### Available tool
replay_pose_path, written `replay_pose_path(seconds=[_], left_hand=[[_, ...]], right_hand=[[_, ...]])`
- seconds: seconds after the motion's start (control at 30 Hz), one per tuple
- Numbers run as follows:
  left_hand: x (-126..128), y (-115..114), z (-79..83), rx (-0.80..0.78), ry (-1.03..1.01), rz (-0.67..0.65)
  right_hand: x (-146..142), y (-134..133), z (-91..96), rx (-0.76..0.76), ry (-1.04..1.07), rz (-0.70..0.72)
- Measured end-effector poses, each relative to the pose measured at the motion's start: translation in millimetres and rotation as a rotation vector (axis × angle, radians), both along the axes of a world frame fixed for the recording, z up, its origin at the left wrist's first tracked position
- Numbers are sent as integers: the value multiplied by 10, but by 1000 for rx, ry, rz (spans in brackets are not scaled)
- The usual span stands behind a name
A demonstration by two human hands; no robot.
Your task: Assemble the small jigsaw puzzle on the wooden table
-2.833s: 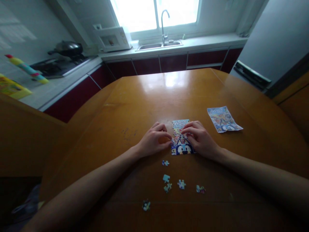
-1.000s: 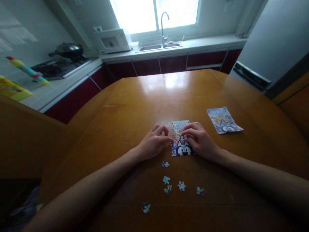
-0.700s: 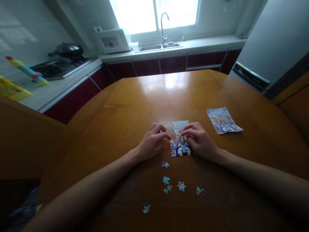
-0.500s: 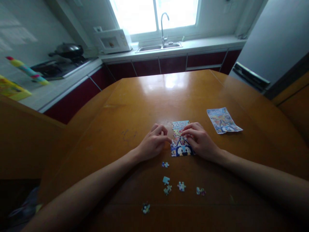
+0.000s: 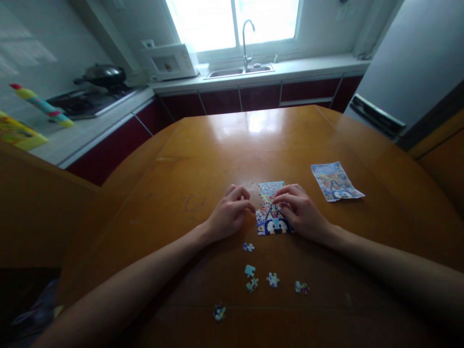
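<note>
A partly joined jigsaw puzzle (image 5: 276, 225) with a blue cartoon dog's face lies flat on the table. Its left edge is uneven. My left hand (image 5: 234, 211) is just beside that edge, fingers loosely bent and apart, with nothing visible in them. Resting over the right side is my right hand (image 5: 299, 210), its fingers spread on the puzzle and covering part of it. Nearer to me lie several loose pieces, among them a jigsaw piece (image 5: 248, 247) below my left hand, a light blue piece (image 5: 250, 270) and a dark piece (image 5: 219, 312).
A creased picture sheet (image 5: 335, 181) lies on the wooden table (image 5: 203, 154) to the right of the puzzle. Beyond the table are a sink (image 5: 226, 72), a microwave (image 5: 170, 62) and a stove with a pan (image 5: 103, 75). A fridge (image 5: 409, 63) stands at the right.
My left fingertip has drawn back slightly left from the puzzle's edge. My right hand and the loose pieces stay where they were.
</note>
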State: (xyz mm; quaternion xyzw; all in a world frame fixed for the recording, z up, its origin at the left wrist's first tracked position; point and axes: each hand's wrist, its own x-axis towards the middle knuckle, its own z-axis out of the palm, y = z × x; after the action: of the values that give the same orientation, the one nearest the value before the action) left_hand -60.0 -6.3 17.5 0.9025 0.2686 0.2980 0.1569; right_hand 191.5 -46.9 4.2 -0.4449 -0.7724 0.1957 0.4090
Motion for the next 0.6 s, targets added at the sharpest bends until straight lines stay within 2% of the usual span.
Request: replay_pose_path(seconds=[0.33,0.6], left_hand=[[6,-6,11,2,24,-77],[4,5,12,-15,74,-88]], right_hand=[[0,5,-20,3,1,-5],[0,-1,-16,-3,5,1]])
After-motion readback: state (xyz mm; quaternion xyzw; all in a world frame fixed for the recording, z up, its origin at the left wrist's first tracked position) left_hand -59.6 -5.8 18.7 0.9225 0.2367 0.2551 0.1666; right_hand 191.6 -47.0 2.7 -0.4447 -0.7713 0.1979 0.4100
